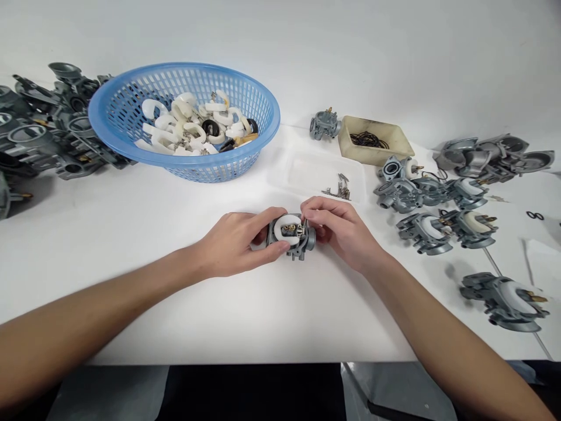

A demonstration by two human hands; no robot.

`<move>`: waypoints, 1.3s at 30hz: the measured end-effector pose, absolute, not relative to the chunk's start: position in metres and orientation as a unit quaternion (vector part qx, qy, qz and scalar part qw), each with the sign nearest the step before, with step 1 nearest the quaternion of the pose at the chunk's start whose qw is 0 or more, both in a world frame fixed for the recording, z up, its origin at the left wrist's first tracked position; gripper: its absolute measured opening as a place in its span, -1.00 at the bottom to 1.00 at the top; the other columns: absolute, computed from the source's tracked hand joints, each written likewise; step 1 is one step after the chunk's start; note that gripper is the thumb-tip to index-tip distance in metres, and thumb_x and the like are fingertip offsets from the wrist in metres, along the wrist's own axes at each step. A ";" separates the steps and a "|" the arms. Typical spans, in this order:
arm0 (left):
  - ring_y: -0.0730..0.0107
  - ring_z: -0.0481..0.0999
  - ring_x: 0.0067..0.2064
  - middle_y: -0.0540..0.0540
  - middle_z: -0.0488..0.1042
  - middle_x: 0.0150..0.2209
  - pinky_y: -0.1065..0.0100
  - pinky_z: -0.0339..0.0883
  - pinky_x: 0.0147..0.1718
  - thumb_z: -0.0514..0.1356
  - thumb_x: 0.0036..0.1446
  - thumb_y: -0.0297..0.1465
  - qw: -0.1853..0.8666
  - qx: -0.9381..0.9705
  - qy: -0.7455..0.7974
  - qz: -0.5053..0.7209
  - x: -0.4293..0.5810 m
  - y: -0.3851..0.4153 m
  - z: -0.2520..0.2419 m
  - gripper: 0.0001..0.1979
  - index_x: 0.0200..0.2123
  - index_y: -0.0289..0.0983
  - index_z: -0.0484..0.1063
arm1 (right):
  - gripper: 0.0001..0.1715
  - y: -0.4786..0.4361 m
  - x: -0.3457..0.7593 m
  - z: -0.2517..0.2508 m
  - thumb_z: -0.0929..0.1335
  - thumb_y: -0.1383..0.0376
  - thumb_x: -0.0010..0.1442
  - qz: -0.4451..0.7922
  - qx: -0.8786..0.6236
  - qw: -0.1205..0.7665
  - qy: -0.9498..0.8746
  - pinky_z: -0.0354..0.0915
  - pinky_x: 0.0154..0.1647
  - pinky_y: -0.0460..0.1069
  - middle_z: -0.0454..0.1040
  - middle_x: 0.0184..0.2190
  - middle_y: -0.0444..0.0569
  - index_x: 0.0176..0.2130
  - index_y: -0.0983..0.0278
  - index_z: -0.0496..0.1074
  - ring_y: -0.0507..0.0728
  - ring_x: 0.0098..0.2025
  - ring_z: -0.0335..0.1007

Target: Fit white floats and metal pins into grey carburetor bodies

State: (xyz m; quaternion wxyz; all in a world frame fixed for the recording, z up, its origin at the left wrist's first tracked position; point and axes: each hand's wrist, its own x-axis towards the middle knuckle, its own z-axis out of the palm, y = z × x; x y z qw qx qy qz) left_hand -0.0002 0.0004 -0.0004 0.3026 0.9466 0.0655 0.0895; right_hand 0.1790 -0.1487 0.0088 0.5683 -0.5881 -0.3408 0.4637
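The left hand (239, 241) grips a carburetor (298, 252) with a white float (279, 230), the right hand (339, 228) pinches thumb and fingertips together at its edge, what they hold unclear, and beyond the hands lie a clear tray (307, 173) and blue basket (214, 171).

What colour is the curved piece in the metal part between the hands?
White; the curved piece shows best in the head view.
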 end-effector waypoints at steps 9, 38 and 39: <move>0.44 0.40 -0.52 0.09 0.42 -0.50 0.42 0.20 -0.46 0.05 0.34 -0.04 0.300 0.947 0.066 0.098 0.000 0.001 -0.001 -0.53 0.13 -0.23 0.33 | -0.79 -0.151 0.180 0.005 0.49 0.15 0.23 0.472 -0.572 0.559 -0.371 0.12 -0.50 -0.11 0.39 -0.41 -0.20 -0.23 0.21 0.47 -0.05 -0.47 0.19; 0.45 0.40 -0.52 0.08 0.43 -0.47 0.42 0.23 -0.44 0.06 0.34 -0.01 0.292 0.948 0.075 0.105 -0.001 0.001 -0.001 -0.54 0.10 -0.19 0.33 | -0.65 -0.161 0.189 0.012 0.47 0.26 0.17 0.048 -0.611 0.406 -0.678 0.32 -0.39 0.04 0.50 -0.16 -0.02 -0.02 0.15 0.47 0.04 -0.44 0.24; 0.45 0.40 -0.51 0.07 0.44 -0.47 0.42 0.24 -0.44 0.06 0.33 0.00 0.293 0.947 0.078 0.105 -0.001 0.001 -0.001 -0.54 0.09 -0.19 0.33 | -0.64 -0.161 0.189 0.012 0.48 0.25 0.17 0.050 -0.612 0.406 -0.677 0.32 -0.39 0.04 0.50 -0.16 -0.02 -0.02 0.14 0.47 0.04 -0.45 0.23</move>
